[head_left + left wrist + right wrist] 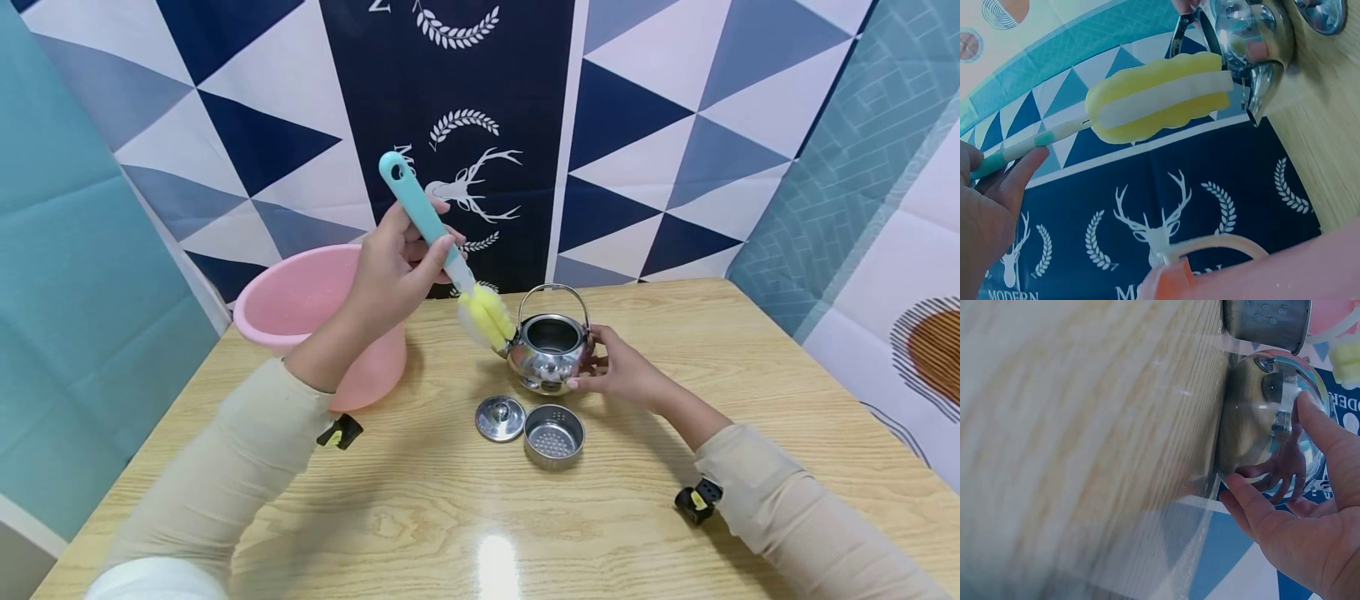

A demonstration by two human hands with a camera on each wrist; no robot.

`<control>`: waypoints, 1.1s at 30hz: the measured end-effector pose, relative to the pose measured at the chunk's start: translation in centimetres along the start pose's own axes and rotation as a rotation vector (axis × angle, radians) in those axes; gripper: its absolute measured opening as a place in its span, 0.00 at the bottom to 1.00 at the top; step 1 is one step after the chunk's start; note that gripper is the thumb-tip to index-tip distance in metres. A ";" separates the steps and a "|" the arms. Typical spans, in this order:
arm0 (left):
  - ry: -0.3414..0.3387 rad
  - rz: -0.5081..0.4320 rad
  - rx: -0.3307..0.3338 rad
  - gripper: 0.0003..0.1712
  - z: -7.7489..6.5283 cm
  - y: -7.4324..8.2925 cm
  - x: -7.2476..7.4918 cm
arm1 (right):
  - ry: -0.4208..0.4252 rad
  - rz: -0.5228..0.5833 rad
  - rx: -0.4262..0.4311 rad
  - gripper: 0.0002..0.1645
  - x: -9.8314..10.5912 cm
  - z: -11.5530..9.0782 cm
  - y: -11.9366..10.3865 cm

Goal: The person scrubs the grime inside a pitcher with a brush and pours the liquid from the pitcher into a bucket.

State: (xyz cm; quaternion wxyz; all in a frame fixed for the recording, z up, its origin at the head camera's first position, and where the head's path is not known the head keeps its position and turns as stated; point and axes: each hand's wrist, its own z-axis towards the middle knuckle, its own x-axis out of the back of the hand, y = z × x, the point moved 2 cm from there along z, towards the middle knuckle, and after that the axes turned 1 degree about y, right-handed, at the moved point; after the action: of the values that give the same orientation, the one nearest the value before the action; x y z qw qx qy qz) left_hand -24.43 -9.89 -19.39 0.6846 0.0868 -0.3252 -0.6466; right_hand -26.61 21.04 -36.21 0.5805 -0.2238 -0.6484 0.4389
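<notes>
My left hand (386, 275) grips the turquoise handle of a sponge bottle brush (415, 200). Its yellow and white sponge head (1154, 100) points down toward the small steel teapot (543, 367) and overlaps the spout side in the head view. The teapot stands lidless on the table, its hoop handle raised and its mouth facing up. From the right, my right hand (630, 371) holds the teapot's round side, thumb and fingers spread around it in the right wrist view. In front of the pot lie its knobbed lid (500, 418) and a perforated steel strainer (553, 442).
A pink basin (382, 367) stands at the left of the wooden table (427, 508), beneath my left forearm. Behind the table hangs a patterned cloth backdrop (645, 108). The strainer and lid sit close together before the teapot.
</notes>
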 end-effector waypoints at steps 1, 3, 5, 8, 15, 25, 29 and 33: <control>0.005 -0.006 -0.001 0.19 0.1 0.0 -0.2 | 0.000 0.002 0.001 0.56 0.0 0.0 0.0; 0.013 -0.018 0.000 0.19 0.4 0.0 -0.5 | 0.001 -0.001 0.004 0.56 0.0 -0.1 -0.1; 0.015 -0.028 -0.002 0.19 0.6 0.1 -0.8 | 0.000 0.000 0.006 0.56 0.0 -0.1 -0.2; 0.011 -0.031 -0.012 0.19 1.1 0.1 -1.5 | 0.000 0.002 0.001 0.56 0.0 -0.2 -0.3; -0.007 -0.055 -0.046 0.19 2.3 0.0 -3.4 | 0.002 -0.014 -0.010 0.57 0.1 -0.1 0.0; -0.068 -0.036 0.018 0.19 3.2 -0.5 -6.1 | -0.002 -0.007 -0.002 0.57 0.1 0.0 0.0; -0.101 -0.031 0.027 0.19 3.3 -0.9 -7.1 | -0.001 -0.003 -0.004 0.57 0.0 0.0 0.1; -0.117 -0.017 0.034 0.19 3.4 -1.2 -7.9 | -0.001 -0.001 -0.003 0.58 0.0 -0.1 0.0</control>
State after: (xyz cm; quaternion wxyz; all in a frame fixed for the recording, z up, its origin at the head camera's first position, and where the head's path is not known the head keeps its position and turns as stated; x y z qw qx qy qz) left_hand -26.95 -1.64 -20.05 0.6575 0.0634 -0.3749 -0.6505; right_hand -26.52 21.07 -36.24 0.5800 -0.2241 -0.6493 0.4380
